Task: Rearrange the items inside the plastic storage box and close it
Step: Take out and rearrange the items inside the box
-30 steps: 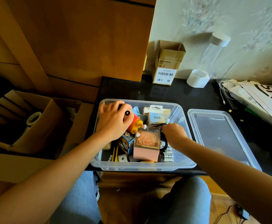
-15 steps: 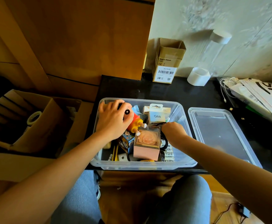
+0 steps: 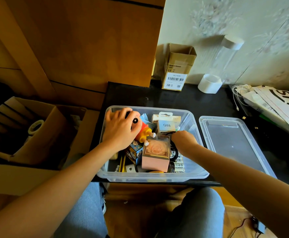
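Note:
A clear plastic storage box [image 3: 150, 177] stands open on the black table, full of small items. My left hand [image 3: 118, 129] grips the head of a red and yellow toy figure [image 3: 144, 132] lying at the box's back left. My right hand [image 3: 183, 140] reaches into the box's right side, its fingers curled round a black cord [image 3: 174, 152]. Between my hands sits a pink box with a rose [image 3: 155, 154]. Behind it stands a white Q88 box [image 3: 166, 124]. A blue cartoon cube [image 3: 134, 152] and several batteries [image 3: 178, 164] lie near the front. The clear lid [image 3: 232, 143] lies to the box's right.
A small open cardboard carton [image 3: 178, 69] and a white cup [image 3: 209, 83] stand at the table's back by the wall. Papers and white cables [image 3: 268, 102] pile at the far right. A large cardboard box [image 3: 37, 131] with tape rolls sits left. My knees are below the table edge.
Almost nothing has moved. Both hands stay in the same places in the box; the view has shifted very slightly.

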Action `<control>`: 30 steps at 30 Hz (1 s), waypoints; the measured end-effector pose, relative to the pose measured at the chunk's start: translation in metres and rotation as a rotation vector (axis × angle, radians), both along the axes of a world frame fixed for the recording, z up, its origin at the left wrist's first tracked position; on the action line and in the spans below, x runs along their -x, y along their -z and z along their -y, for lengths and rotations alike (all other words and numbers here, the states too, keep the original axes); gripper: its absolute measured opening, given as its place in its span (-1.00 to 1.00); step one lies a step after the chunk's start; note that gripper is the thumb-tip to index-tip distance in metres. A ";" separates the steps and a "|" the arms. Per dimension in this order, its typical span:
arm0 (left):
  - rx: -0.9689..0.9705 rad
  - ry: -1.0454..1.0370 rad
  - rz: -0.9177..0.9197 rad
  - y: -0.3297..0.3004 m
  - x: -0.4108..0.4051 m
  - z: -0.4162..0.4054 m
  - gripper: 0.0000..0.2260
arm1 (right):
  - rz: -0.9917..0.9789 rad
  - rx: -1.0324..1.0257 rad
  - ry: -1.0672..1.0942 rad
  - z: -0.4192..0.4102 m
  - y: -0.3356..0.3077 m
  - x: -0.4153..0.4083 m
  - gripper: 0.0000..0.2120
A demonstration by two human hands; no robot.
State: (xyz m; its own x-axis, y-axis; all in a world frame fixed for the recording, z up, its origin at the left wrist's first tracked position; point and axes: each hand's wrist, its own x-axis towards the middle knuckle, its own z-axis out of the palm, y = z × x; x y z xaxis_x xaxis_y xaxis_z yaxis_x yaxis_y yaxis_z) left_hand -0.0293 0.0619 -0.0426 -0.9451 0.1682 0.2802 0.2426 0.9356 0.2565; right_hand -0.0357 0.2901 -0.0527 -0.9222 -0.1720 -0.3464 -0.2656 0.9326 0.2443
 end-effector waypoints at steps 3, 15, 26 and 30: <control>0.010 -0.002 0.007 0.000 0.000 0.000 -0.70 | 0.018 -0.021 -0.014 0.000 -0.001 -0.001 -0.75; 0.022 0.110 0.163 -0.003 0.015 0.012 -0.59 | 0.221 0.383 -0.195 0.026 -0.097 -0.025 -0.80; -0.052 0.244 0.111 0.002 0.017 0.038 -0.66 | 0.405 0.476 -0.610 0.136 -0.051 -0.035 -0.78; -0.079 0.249 0.097 0.001 0.016 0.039 -0.68 | 0.465 0.221 -0.711 0.153 -0.024 -0.032 -0.68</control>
State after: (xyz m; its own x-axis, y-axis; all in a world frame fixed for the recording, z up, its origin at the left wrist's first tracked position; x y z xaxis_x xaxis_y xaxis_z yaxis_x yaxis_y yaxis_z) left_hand -0.0451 0.0232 -0.0434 -0.9002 0.3802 0.2124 0.4338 0.8260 0.3599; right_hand -0.0036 0.1375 -0.0286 -0.3450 -0.7599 -0.5509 -0.8295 0.5215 -0.1999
